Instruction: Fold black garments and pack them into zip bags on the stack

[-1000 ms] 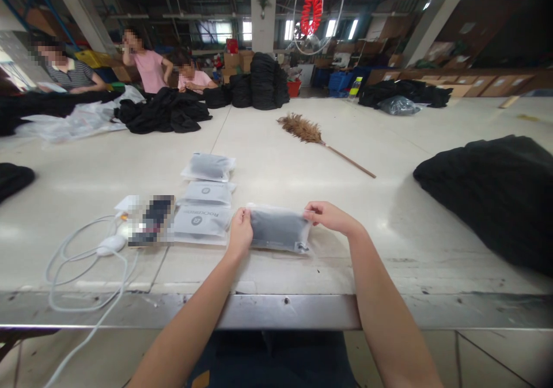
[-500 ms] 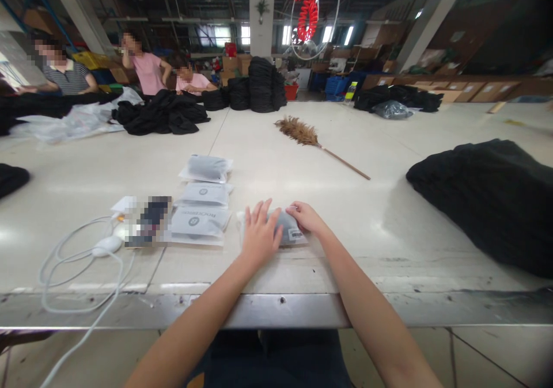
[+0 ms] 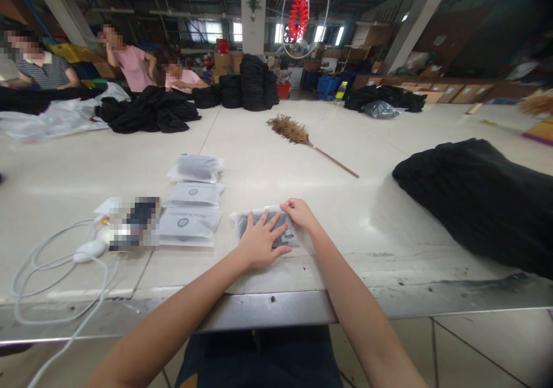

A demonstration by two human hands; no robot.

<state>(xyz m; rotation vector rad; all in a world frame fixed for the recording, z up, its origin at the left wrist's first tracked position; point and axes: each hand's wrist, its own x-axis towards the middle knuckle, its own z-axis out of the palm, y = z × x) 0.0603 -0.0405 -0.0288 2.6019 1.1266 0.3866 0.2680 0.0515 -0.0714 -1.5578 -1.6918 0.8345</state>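
The left hand [image 3: 259,244] is lying spread on a pouch [image 3: 283,240] (frosted, I notice), the right hand [image 3: 300,212] pinching its corner.

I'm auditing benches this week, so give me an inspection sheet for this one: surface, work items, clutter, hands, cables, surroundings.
Surface: pale table; dark specks and scuffs near its metal edge.
Work items: one bag lying under the hands; three more bags in a column to its left.
Clutter: duster beyond the bags; black cloth at right; phone-like item at left, blurred.
Hands: left hand spread flat on the bag; right hand pinching its far right corner.
Cables: white cable, looped at left, hanging over the front edge.
Surroundings: three people beyond the table, far left; red coil hanging overhead.
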